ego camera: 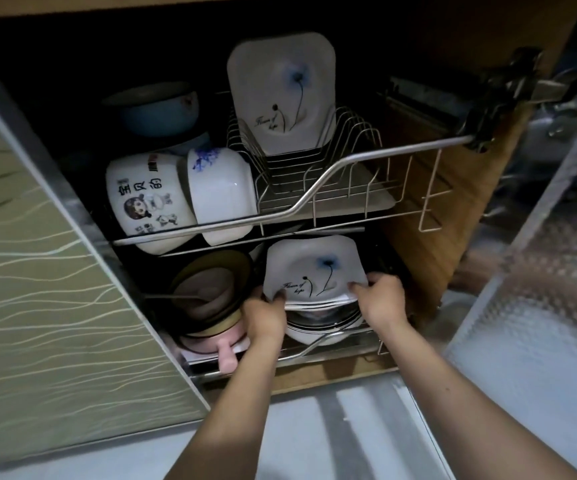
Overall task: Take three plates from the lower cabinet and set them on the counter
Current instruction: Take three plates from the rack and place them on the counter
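Upper rack [314, 192] low over plates [314, 271]

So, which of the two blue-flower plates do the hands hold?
The lower plate, lying atop the stack in the bottom rack; the left hand and right hand grip its edges. The other plate stands upright, untouched.

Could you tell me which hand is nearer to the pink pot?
Left. The left hand is right beside the pink pot, gripping the plate's left edge; the right hand holds the far edge.
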The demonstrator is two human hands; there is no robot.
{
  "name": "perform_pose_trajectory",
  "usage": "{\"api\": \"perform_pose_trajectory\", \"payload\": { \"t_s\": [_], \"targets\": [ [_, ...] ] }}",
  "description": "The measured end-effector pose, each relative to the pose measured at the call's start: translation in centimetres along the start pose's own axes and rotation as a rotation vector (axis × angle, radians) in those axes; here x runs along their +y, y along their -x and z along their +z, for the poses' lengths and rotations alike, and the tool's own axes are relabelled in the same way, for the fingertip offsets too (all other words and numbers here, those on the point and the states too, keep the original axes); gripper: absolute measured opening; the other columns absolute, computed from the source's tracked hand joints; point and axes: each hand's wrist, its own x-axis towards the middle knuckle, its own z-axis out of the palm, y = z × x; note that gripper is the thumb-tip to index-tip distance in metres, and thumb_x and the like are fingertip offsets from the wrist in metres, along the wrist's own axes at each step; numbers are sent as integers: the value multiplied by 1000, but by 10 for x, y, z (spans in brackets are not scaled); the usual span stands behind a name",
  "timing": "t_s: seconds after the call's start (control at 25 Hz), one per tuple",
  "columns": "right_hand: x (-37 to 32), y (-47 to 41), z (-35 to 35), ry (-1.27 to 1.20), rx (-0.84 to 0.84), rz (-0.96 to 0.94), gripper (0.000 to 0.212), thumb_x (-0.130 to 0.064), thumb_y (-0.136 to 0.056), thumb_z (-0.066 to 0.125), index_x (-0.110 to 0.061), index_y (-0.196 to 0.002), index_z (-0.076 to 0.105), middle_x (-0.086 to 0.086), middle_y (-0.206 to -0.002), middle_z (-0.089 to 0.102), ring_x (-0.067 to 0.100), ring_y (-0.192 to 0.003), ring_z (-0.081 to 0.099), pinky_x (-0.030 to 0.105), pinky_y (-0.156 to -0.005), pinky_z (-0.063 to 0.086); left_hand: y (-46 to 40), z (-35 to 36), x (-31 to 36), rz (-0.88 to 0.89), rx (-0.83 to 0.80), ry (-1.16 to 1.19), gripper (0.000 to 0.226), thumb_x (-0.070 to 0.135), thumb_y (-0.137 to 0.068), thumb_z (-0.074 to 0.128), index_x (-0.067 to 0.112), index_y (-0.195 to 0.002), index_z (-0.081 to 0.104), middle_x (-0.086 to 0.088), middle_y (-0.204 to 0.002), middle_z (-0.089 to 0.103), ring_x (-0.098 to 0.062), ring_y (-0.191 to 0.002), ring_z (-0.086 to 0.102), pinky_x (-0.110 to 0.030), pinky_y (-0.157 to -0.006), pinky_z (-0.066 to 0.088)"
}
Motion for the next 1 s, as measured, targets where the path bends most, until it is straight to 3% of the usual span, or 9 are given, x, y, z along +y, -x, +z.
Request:
{"api": "perform_pose_trajectory", "payload": {
  "t_s": [0.12, 0.24, 0.36, 0.44, 0.56, 0.64, 0.76, 0.88, 1.0],
  "targets": [
    [-1, 1, 3, -28, 103, 79, 24, -13, -83, 66, 0, -103, 68, 22, -124, 47, 43, -112, 48, 43, -104, 40, 4, 1, 2, -27, 5, 83, 28, 5, -86, 63, -2, -113, 65, -20, -113, 69, -31, -107, 63, -24, -84, 40],
    [3, 4, 2, -87, 161, 105, 29, -13, -78, 68, -3, -104, 68, 21, -121, 54, 41, -108, 53, 43, -99, 46, 9, -2, 4, -19, 2, 81, 24, 6, -83, 66, -1, -105, 69, -20, -107, 71, -32, -102, 65, -26, -82, 42],
    [0, 16, -8, -344, 163, 156, 25, -5, -75, 68, -6, -101, 67, 16, -96, 65, 29, -87, 61, 34, -82, 51, 19, -11, 6, -8, 31, 120, 22, 11, -79, 70, 8, -101, 70, -17, -107, 68, -31, -98, 65, -29, -85, 50],
    [-3, 28, -21, -544, 120, 208, 14, 1, -78, 65, -9, -88, 63, 8, -73, 62, 18, -63, 56, 26, -61, 45, 33, -19, 13, -7, -12, 276, 17, 3, -82, 66, 9, -97, 65, -8, -94, 67, -23, -89, 63, -21, -75, 49],
    [-9, 56, -42, -795, -20, 255, 20, 4, -85, 59, -14, -79, 53, -1, -47, 60, 5, -43, 54, 25, -64, 48, 61, -34, 22, -124, -99, 520, 23, 2, -87, 61, 13, -107, 56, 1, -83, 61, -14, -77, 58, -16, -64, 47],
    [-10, 76, -52, -970, -129, 311, 20, 6, -87, 55, -14, -85, 50, 6, -59, 68, 13, -54, 65, 38, -71, 57, 77, -45, 21, -216, -186, 625, 28, 7, -90, 60, 16, -116, 55, 1, -85, 62, -14, -74, 58, -24, -65, 50],
    [-10, 100, -58, -1043, -197, 362, 22, 6, -88, 53, -13, -96, 46, 18, -93, 66, 33, -81, 66, 45, -62, 60, 96, -58, 19, -266, -263, 698, 28, 11, -93, 56, 21, -118, 54, 3, -80, 71, -23, -80, 63, -36, -78, 53],
    [-17, 129, -66, -1077, -181, 384, 22, 7, -89, 51, -14, -95, 48, 18, -96, 65, 31, -73, 70, 47, -60, 60, 114, -75, 21, -273, -274, 725, 31, 10, -93, 55, 20, -121, 51, -3, -92, 74, -27, -80, 65, -40, -79, 56],
    [-33, 165, -84, -1102, -171, 420, 28, 7, -88, 51, -8, -112, 49, 19, -102, 65, 28, -70, 72, 39, -57, 61, 142, -107, 33, -308, -312, 670, 37, 10, -93, 55, 22, -127, 48, -9, -110, 67, -23, -76, 69, -36, -70, 58]
  ]
}}
